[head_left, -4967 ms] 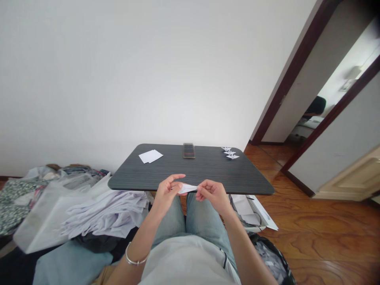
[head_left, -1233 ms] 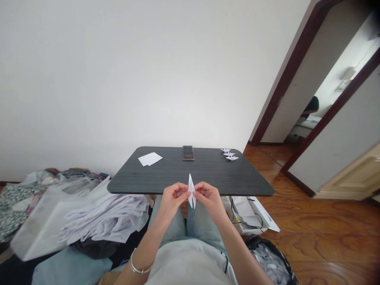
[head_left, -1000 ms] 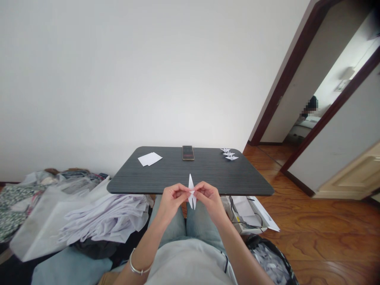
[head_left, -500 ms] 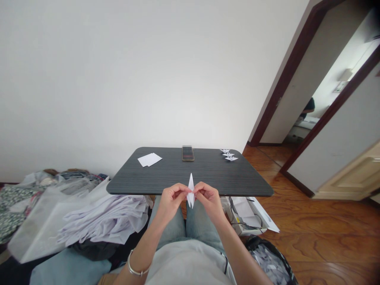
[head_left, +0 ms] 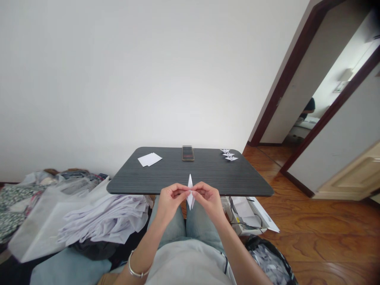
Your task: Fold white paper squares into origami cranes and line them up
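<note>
A narrow, pointed piece of folded white paper (head_left: 190, 181) stands upright just over the near edge of the dark table (head_left: 166, 176). My left hand (head_left: 171, 200) pinches its left side between thumb and fingers. From the other side my right hand (head_left: 209, 199) pinches it too, with the thumbs almost touching at the middle. One point rises above the fingertips, and two tips hang below them. The fingers cover the middle folds. Several small folded paper cranes (head_left: 230, 158) sit at the table's back right. White paper sheets (head_left: 149, 159) lie at the back left.
A phone-like device (head_left: 188, 153) rests at the table's back, near the wall. Folded pale cloth (head_left: 109, 217) is heaped at left. Right of my legs are an open box with cables (head_left: 246, 215) and a black bag (head_left: 270, 259) holding paper pieces.
Both thumbs have come closer together over the middle of the folded paper. The paper has shifted very slightly and looks narrower at the top. The things on the table have not moved.
</note>
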The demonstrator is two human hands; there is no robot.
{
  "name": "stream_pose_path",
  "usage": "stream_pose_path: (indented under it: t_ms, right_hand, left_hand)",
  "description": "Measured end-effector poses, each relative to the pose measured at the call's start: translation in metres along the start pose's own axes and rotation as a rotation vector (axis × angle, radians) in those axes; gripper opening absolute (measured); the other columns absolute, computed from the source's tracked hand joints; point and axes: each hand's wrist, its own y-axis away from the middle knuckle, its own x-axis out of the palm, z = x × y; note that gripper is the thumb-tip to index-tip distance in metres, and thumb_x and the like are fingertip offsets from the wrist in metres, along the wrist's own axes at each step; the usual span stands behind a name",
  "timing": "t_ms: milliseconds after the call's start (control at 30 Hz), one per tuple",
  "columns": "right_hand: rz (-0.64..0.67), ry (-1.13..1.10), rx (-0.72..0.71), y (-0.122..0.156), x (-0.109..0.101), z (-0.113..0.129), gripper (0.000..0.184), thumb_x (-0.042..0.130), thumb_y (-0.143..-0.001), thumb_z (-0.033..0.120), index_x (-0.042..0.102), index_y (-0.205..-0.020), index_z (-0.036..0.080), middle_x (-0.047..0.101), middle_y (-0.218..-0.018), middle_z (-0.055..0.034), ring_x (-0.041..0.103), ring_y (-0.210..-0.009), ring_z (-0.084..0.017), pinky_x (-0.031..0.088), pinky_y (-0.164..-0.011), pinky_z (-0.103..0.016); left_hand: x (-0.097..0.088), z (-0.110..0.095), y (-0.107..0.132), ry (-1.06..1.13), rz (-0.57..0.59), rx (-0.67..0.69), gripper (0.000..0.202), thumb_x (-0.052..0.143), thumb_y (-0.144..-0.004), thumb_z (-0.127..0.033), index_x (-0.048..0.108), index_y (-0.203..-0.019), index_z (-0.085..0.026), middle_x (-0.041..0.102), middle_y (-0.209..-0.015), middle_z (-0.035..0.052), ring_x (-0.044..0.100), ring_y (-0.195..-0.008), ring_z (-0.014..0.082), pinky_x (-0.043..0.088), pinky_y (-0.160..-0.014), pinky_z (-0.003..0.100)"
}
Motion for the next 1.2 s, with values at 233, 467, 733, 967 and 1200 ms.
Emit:
stream_pose_path:
  t_ms: [233,467,733,967,1200]
  right_hand:
    - [-0.03,-0.007,0.069,0.001,-0.001,-0.002,0.013,0.07,-0.07,0.03,0.066,-0.071,0.018,0.066,-0.064,-0.0012,0.059,-0.058,-0.014,0.045,-0.055,-0.024]
    - [-0.077,-0.028,0.086,0.002,0.001,0.002,0.008,0.07,-0.069,0.025,0.067,-0.07,0.018,0.068,-0.066,-0.0017,0.061,-0.06,-0.015,0.046,-0.059,-0.026]
    - [-0.13,-0.004,0.03,0.003,0.002,-0.002,0.015,0.069,-0.069,0.019,0.061,-0.081,0.019,0.064,-0.064,0.0012,0.058,-0.057,-0.013,0.044,-0.055,-0.023]
    - [-0.193,-0.013,0.009,0.002,0.004,-0.005,0.019,0.07,-0.068,0.023,0.06,-0.083,0.019,0.065,-0.065,0.0014,0.059,-0.058,-0.013,0.045,-0.056,-0.023]
    - [-0.171,-0.028,0.011,0.002,0.007,-0.004,0.007,0.067,-0.071,0.026,0.069,-0.072,0.019,0.067,-0.066,-0.0015,0.059,-0.061,-0.015,0.045,-0.058,-0.025]
  left_hand:
    - [0.0,0.0,0.002,-0.008,-0.041,0.018,0.012,0.074,-0.059,-0.022,0.069,-0.067,-0.015,0.068,-0.062,0.0022,0.061,-0.059,0.0138,0.047,-0.059,0.023]
    - [0.002,0.0,0.001,0.023,-0.02,-0.014,0.016,0.076,-0.056,-0.019,0.067,-0.068,-0.014,0.068,-0.063,0.0025,0.061,-0.06,0.0136,0.048,-0.061,0.024]
    - [0.003,0.005,0.0,0.01,-0.042,0.079,0.026,0.075,-0.056,-0.017,0.048,-0.056,-0.016,0.062,-0.066,-0.0005,0.057,-0.058,0.0096,0.046,-0.057,0.02]
    - [0.003,0.012,0.0,-0.153,-0.064,0.198,0.012,0.069,-0.066,-0.021,0.058,-0.067,-0.016,0.061,-0.075,0.0014,0.059,-0.073,0.014,0.048,-0.063,0.023]
    - [0.003,0.012,-0.002,-0.118,-0.141,0.207,0.012,0.07,-0.066,-0.022,0.061,-0.072,-0.016,0.062,-0.071,0.0008,0.06,-0.068,0.0143,0.048,-0.062,0.023]
